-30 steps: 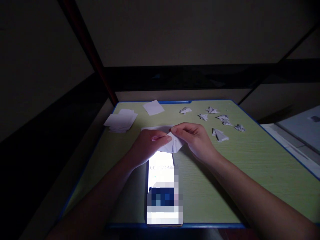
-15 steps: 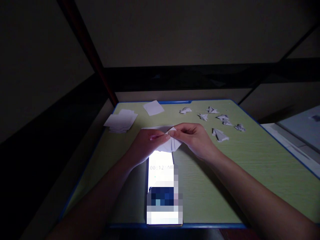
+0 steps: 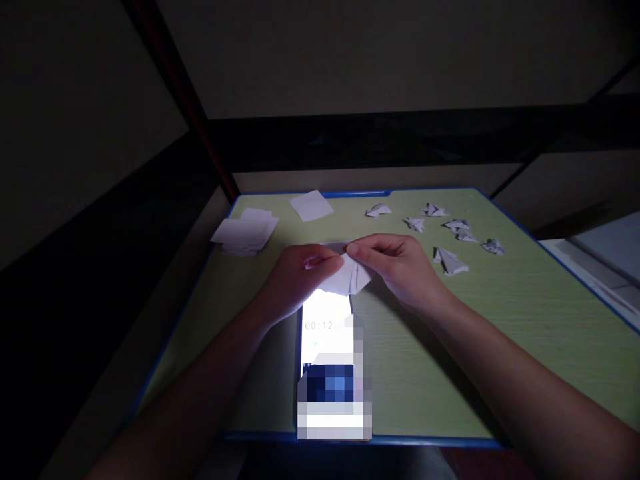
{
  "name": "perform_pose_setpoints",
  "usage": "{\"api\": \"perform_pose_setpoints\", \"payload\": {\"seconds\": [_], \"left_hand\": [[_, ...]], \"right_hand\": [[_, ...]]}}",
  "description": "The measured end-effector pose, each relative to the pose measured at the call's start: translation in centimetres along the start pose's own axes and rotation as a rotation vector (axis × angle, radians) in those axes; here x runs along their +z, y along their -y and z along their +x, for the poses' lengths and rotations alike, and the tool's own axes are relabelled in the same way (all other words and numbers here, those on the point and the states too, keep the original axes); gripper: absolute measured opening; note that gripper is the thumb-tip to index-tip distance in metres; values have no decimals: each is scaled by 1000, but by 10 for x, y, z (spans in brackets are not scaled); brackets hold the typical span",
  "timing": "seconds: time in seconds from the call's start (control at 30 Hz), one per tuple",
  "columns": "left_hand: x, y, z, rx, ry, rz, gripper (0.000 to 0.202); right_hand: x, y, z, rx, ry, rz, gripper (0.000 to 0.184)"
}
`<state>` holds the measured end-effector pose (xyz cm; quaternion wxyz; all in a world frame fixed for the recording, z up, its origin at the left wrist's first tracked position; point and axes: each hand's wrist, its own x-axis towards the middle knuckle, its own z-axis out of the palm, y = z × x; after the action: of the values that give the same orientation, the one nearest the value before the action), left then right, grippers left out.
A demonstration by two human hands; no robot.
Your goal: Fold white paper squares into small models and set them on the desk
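A white sheet of paper with fold creases is held between both hands over the top end of a lit phone. My left hand pinches it from the left, thumb on top. From the right, my right hand grips its upper edge between thumb and fingers, the two thumb tips close together. Part of the paper is hidden behind the hands. On the phone's screen a timer shows digits beginning 00:12; its lower part is pixelated.
Green table with a blue rim. A stack of white paper lies at the back left, a single square sheet beside it. Several folded paper pieces are scattered at the back right. White boxes stand right of the table.
The view has shifted slightly, so the table sits a little higher and further right. Both hands keep hold of the paper; the left fingers have bent a little more around its edge.
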<state>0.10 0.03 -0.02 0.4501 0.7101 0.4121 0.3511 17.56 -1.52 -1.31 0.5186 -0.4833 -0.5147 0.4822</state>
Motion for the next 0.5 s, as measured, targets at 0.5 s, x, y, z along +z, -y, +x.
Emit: {"api": "perform_pose_setpoints", "payload": {"seconds": [0.5], "left_hand": [[0,-1,0,37,18,105,28]], "right_hand": [[-1,-3,0,-15,8,38,17]]}}
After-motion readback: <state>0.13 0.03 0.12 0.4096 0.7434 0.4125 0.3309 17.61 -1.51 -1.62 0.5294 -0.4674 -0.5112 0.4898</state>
